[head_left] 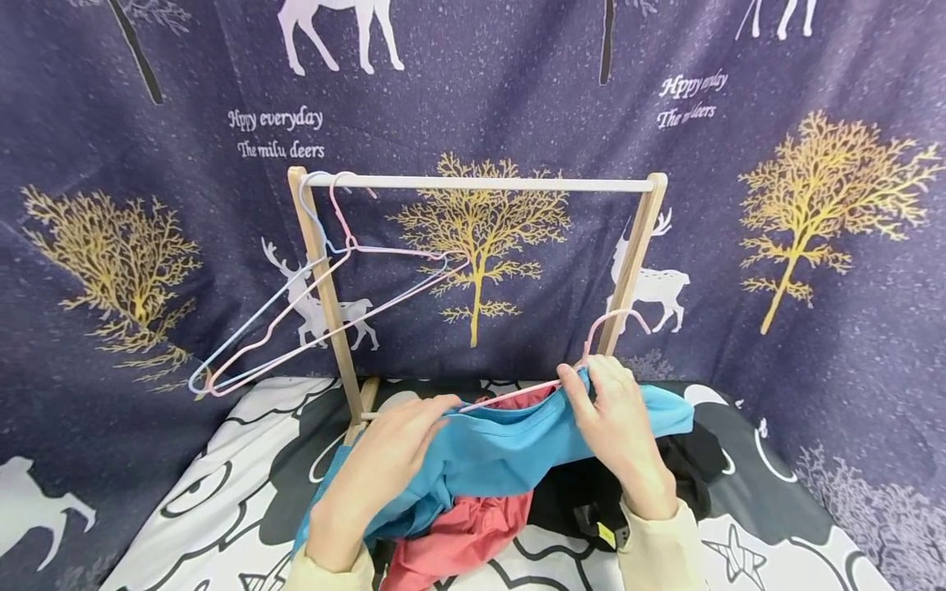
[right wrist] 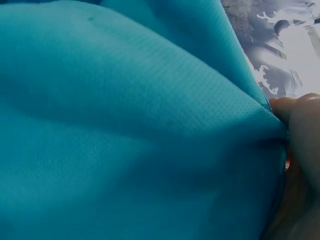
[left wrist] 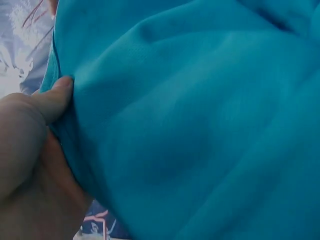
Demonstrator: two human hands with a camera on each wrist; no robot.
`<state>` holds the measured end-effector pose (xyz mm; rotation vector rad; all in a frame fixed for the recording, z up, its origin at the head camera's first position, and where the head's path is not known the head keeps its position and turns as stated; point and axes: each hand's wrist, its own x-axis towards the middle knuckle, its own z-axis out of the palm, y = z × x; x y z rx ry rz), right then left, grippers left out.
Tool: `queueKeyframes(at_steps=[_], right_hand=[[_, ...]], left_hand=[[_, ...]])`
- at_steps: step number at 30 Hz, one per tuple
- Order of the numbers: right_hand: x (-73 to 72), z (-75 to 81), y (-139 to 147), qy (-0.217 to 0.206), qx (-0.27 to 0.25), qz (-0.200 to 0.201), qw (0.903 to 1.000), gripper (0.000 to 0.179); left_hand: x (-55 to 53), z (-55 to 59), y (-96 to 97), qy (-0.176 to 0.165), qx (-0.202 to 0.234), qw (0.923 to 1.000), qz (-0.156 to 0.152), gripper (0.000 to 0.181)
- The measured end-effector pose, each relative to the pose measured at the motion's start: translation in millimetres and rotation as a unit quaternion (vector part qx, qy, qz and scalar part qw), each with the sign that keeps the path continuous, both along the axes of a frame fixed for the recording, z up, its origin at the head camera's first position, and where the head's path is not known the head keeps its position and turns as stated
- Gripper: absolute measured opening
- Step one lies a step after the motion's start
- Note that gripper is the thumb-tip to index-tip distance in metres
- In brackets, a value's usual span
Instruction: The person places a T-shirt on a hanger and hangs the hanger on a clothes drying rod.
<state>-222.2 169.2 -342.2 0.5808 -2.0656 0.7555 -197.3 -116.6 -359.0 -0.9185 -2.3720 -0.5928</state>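
A blue garment hangs between my two hands, with a pink hanger lying partly inside its neckline. At the neckline's left side, my left hand pinches the cloth; the left wrist view shows the thumb on the outer face of the blue fabric and fingers behind its edge. My right hand grips the garment's edge beside the base of the hanger's hook, which sticks up above it. Blue fabric fills most of the right wrist view. The hanger's ends are hidden by cloth.
Behind the garment stands a rack with a white rail and wooden posts. A blue hanger and a pink hanger hang at its left end. Red clothing and black clothing lie on the patterned sheet.
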Motion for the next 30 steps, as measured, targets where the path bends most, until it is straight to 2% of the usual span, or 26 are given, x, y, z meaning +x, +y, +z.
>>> queueKeyframes(at_steps=[4,10,16,24,30], right_hand=[[0.2,-0.5,-6.2,0.006,0.018,0.005,0.9998,0.025],[2.8,-3.3,-17.0,0.014,0.035,0.015,0.9992,0.026],[6.9,-4.7,-30.8,0.004,0.053,0.027,0.9982,0.03],[13.5,-9.4,-46.5,-0.034,0.068,0.041,0.9963,0.031],[16.7,-11.7,-57.7,-0.041,0.091,0.056,0.9934,0.03]], left_hand=[[3.0,-2.6,6.2,-0.01,-0.015,0.9997,0.014,0.03],[5.0,-4.8,9.6,-0.046,-0.021,0.9985,0.022,0.028],[4.9,-3.9,12.1,-0.056,-0.02,0.9979,0.025,0.028],[6.1,-3.7,14.4,-0.088,-0.008,0.996,0.01,0.021],[5.2,-3.0,18.0,-0.081,-0.007,0.9967,-0.001,0.019]])
